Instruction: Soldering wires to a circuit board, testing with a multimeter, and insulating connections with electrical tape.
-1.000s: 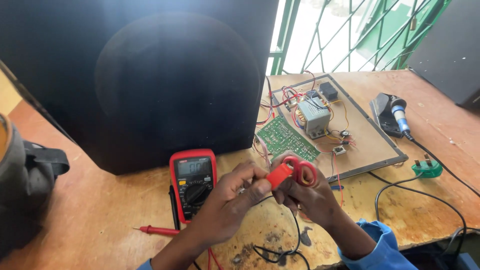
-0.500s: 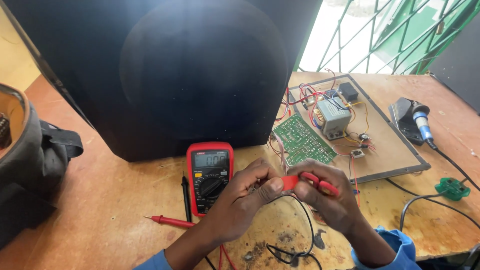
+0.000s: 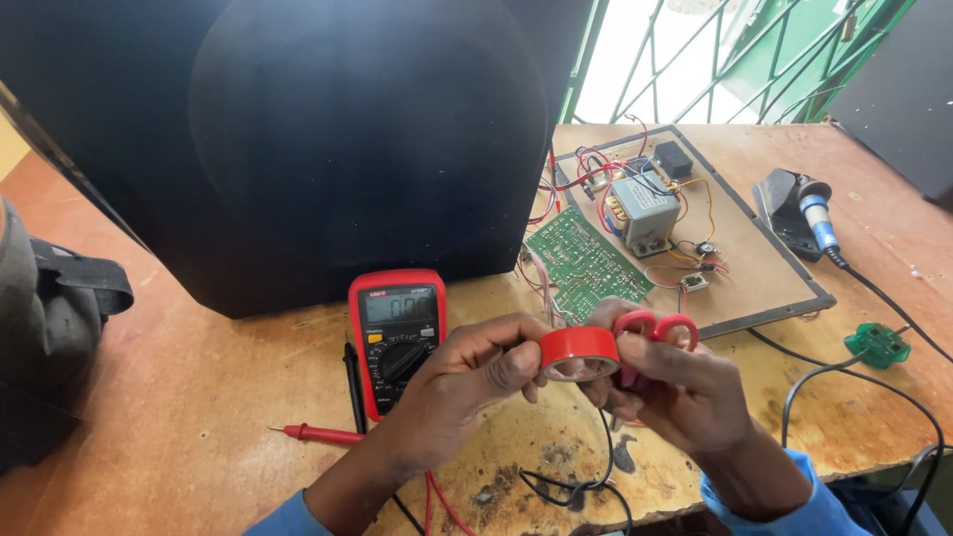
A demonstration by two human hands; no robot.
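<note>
Low in the middle of the frame, the person's left hand is closed on a roll of red electrical tape, thumb and fingertips pinching its left edge so the roll sits between both hands, its open core turned towards the viewer. The right hand is clamped round a pair of red-handled scissors, whose two loop handles stick up just right of the roll; the fingers of this hand also press against the tape from behind and below. Both hands hover above the worn wooden table. Just left of the left hand lies a red digital multimeter, face up, with a black probe along its left side and a red probe lying lower left of it. A tangle of black wire lies on the table beneath the hands. Behind the multimeter, filling the upper left of the frame, stands a large black speaker cabinet. To the upper right of the hands a board carries a green circuit board, a grey transformer and coloured wiring. Further right rests a soldering iron with a blue grip, and a green plug lies near the right edge. A dark bag sits at the far left.
</note>
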